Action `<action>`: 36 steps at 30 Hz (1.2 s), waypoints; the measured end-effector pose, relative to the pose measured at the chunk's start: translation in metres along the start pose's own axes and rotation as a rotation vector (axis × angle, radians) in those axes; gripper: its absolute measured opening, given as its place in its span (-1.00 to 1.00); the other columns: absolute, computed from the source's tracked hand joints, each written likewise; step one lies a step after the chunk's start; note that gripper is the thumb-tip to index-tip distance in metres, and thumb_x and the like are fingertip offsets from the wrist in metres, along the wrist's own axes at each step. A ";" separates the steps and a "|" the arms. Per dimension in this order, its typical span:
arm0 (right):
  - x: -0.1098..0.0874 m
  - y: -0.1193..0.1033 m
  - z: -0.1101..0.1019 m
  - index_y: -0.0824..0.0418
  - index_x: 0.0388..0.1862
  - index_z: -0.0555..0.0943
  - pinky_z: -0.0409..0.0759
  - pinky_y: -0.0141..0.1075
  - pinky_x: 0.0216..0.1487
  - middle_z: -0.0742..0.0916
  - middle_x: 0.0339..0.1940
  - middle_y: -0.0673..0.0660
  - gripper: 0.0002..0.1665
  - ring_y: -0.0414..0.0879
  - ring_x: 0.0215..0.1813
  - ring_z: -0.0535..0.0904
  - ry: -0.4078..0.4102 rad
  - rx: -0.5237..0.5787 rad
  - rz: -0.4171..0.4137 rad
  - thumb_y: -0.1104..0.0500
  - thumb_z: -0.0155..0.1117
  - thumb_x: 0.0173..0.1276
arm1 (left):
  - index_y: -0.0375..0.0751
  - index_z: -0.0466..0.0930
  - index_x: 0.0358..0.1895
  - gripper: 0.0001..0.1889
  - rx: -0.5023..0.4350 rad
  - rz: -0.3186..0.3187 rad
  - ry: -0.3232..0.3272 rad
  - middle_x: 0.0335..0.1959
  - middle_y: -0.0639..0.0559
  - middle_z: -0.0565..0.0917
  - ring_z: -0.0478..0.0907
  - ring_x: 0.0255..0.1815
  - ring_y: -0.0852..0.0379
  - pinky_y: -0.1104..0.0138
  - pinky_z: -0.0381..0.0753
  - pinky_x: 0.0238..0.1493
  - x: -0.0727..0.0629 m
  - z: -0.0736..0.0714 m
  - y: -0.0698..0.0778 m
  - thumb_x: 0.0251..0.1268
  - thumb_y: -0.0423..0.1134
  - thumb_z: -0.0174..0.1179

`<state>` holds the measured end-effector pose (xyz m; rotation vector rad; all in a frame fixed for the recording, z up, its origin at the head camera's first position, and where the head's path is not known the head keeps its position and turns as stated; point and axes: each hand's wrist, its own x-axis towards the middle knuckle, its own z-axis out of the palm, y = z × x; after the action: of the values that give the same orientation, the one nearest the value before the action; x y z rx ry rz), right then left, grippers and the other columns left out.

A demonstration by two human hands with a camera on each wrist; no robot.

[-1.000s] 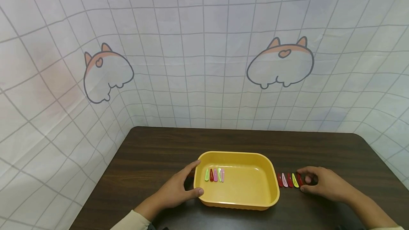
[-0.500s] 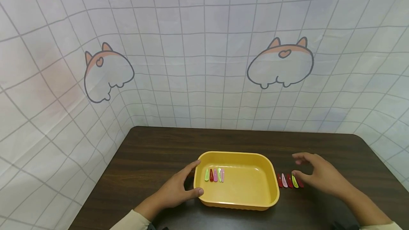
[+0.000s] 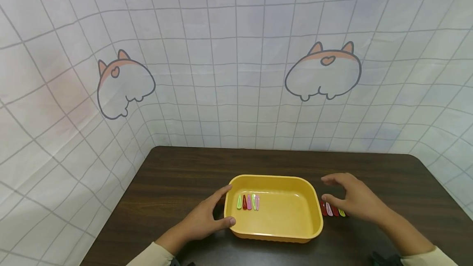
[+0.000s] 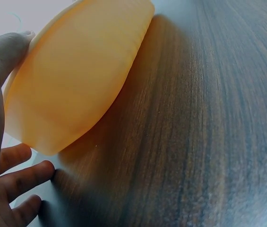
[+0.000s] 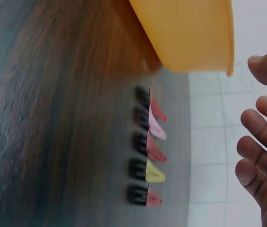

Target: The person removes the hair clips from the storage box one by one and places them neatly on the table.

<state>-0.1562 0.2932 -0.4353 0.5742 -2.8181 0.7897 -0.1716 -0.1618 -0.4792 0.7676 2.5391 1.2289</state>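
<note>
A yellow plastic tray stands on the dark table, with several snap hair clips lined up inside it toward the left, among them a red clip and a green clip. My left hand holds the tray's left end, thumb and index finger at its rim. My right hand hovers over the row of clips right of the tray, fingers apart and nothing between them. In the right wrist view that row shows red clips, a pink clip and a yellow clip.
The dark wood-grain table has rounded back corners. Behind and beside it hangs a white grid-patterned cloth printed with cartoon animals.
My right hand has let go of the red clip at the row's right end, lifted, and moved left over the row toward the tray. The left hand and tray stayed still.
</note>
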 end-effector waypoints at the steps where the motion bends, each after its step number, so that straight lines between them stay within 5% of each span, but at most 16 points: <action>1: 0.001 -0.001 0.001 0.21 0.21 0.63 0.61 0.17 0.03 0.68 0.14 0.12 -0.40 0.16 0.13 0.61 -0.003 0.000 -0.004 -0.12 0.49 0.34 | 0.16 0.02 0.67 -0.06 -0.003 -0.002 -0.002 0.43 0.07 0.44 0.41 0.40 0.06 -0.16 0.32 0.37 0.000 0.000 0.000 0.34 0.13 0.36; 18: 0.021 -0.020 0.012 0.09 0.17 0.65 0.60 0.12 0.10 0.67 0.12 -0.01 -0.48 0.06 0.16 0.58 -0.048 0.037 -0.067 -0.01 0.56 0.28 | 0.21 0.01 0.66 -0.06 0.004 -0.022 0.004 0.41 0.10 0.45 0.42 0.39 0.06 -0.16 0.34 0.35 0.003 0.001 0.002 0.33 0.17 0.36; 29: 0.030 -0.036 0.021 0.19 0.17 0.65 0.59 0.04 0.13 0.69 0.09 0.00 -0.45 0.02 0.15 0.60 -0.048 0.026 -0.117 0.05 0.58 0.26 | 0.23 0.02 0.66 -0.07 0.012 -0.028 0.010 0.42 0.09 0.45 0.41 0.39 0.03 -0.19 0.33 0.35 0.004 0.002 0.003 0.33 0.17 0.36; 36: 0.035 -0.042 0.026 0.17 0.19 0.64 0.61 0.00 0.08 0.68 0.09 -0.03 -0.45 -0.02 0.09 0.60 -0.088 0.048 -0.123 -0.07 0.51 0.34 | 0.26 0.03 0.65 -0.07 0.016 -0.037 0.012 0.43 0.09 0.43 0.42 0.39 0.02 -0.19 0.33 0.35 0.004 0.003 0.002 0.31 0.20 0.36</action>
<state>-0.1727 0.2349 -0.4292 0.8001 -2.8163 0.8305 -0.1729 -0.1568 -0.4792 0.7151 2.5639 1.2068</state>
